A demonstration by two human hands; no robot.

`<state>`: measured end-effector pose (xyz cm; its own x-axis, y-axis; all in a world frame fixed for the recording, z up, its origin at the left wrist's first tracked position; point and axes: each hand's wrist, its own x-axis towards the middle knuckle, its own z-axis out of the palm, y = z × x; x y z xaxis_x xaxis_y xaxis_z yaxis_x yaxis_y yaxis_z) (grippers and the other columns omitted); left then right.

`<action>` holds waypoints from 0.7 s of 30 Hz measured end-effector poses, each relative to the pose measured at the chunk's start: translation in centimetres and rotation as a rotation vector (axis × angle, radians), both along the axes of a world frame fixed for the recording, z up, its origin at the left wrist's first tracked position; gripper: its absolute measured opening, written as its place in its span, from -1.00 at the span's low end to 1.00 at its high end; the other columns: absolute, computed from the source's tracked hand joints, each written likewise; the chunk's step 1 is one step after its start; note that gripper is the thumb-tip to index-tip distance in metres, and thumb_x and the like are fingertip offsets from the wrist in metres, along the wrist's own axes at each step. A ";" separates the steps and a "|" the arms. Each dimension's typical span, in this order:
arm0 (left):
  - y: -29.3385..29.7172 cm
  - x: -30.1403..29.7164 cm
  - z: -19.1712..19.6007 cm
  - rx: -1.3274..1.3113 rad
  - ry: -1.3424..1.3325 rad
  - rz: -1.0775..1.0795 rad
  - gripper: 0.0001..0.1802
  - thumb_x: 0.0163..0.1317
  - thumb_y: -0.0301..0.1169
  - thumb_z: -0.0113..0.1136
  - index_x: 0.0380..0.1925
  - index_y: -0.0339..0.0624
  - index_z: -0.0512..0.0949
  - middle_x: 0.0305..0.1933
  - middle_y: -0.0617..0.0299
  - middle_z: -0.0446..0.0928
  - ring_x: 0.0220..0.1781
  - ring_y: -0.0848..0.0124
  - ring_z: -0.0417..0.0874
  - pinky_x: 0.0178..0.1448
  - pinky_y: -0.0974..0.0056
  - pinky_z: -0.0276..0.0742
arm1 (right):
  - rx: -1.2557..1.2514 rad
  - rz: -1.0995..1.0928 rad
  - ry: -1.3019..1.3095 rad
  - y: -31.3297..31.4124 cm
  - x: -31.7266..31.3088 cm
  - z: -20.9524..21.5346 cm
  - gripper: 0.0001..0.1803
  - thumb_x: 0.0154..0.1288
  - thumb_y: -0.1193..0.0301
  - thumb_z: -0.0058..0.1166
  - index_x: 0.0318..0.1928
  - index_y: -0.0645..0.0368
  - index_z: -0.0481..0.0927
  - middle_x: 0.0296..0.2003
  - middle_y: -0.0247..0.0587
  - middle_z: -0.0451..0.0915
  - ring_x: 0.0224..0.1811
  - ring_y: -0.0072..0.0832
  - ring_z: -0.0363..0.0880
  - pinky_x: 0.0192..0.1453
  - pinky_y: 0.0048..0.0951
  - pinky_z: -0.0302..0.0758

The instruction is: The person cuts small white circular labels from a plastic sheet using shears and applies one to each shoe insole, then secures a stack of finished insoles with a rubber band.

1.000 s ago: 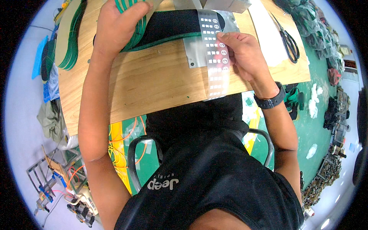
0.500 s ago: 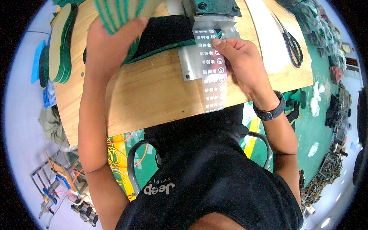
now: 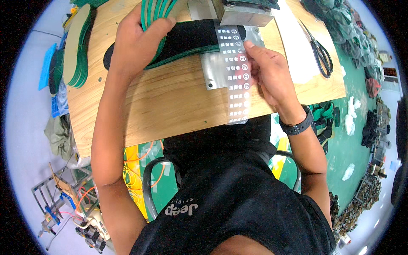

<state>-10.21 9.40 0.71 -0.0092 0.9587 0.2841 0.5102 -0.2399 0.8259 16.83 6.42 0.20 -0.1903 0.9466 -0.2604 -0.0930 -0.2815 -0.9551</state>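
Observation:
My left hand (image 3: 138, 42) is closed round a stack of green-edged insoles (image 3: 158, 9), bent upward at the far side of the table. Beneath it lies a black-topped insole (image 3: 191, 36), its right end on a metal plate (image 3: 212, 70). A clear film strip (image 3: 234, 91) with rows of white printed marks crosses that right end and runs down past the table's near edge. My right hand (image 3: 272, 70) pinches the strip's right edge between thumb and fingers. Just beyond the strip stands the metal block (image 3: 246, 18) of a press.
Black scissors (image 3: 321, 53) rest on a white sheet (image 3: 293, 55) at the right. Another stack of beige and green insoles (image 3: 77, 46) lies at the table's left edge. A chair's armrest (image 3: 148, 182) and orange and yellow hoses (image 3: 135, 182) show below.
My left hand has shifted up and away with the bent insoles, uncovering more of the black insole. My right hand keeps its pinch at the strip, its thumb now nearer the strip's edge.

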 end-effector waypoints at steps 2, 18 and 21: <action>0.1 0.3 0.0 0.050 -0.064 -0.029 -0.72 0.15 -0.24 0.17 -0.29 -0.25 0.55 -0.39 0.30 0.53 -0.37 0.53 0.44 -0.19 0.36 0.39 | -0.010 0.028 -0.009 0.0 0.2 0.0 -0.65 0.37 0.26 0.03 -0.46 0.28 0.57 -0.62 -0.30 0.55 -0.63 -0.65 0.50 -0.60 -0.69 0.39; 0.2 0.3 0.1 0.016 0.165 -0.056 -0.69 0.18 -0.23 0.24 -0.17 -0.20 0.56 -0.37 0.30 0.58 -0.35 0.51 0.49 -0.18 0.35 0.44 | -0.033 0.067 -0.128 0.4 0.2 0.1 -0.79 0.37 0.36 0.04 -0.38 0.22 0.58 -0.59 -0.37 0.56 -0.64 -0.75 0.43 -0.61 -0.72 0.22; -0.2 0.7 0.0 0.071 0.152 -0.072 -0.67 0.18 -0.25 0.25 -0.11 -0.18 0.56 -0.37 0.28 0.59 -0.34 0.50 0.50 -0.16 0.33 0.45 | -0.009 0.078 -0.133 0.5 0.1 -0.1 -0.78 0.36 0.37 0.04 -0.40 0.23 0.57 -0.61 -0.37 0.56 -0.65 -0.74 0.43 -0.62 -0.71 0.24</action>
<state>-9.49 9.17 0.70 0.1073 0.9327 0.3442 0.6069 -0.3357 0.7204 16.96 6.88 0.07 -0.2263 0.9278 -0.2965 0.0567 -0.2914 -0.9549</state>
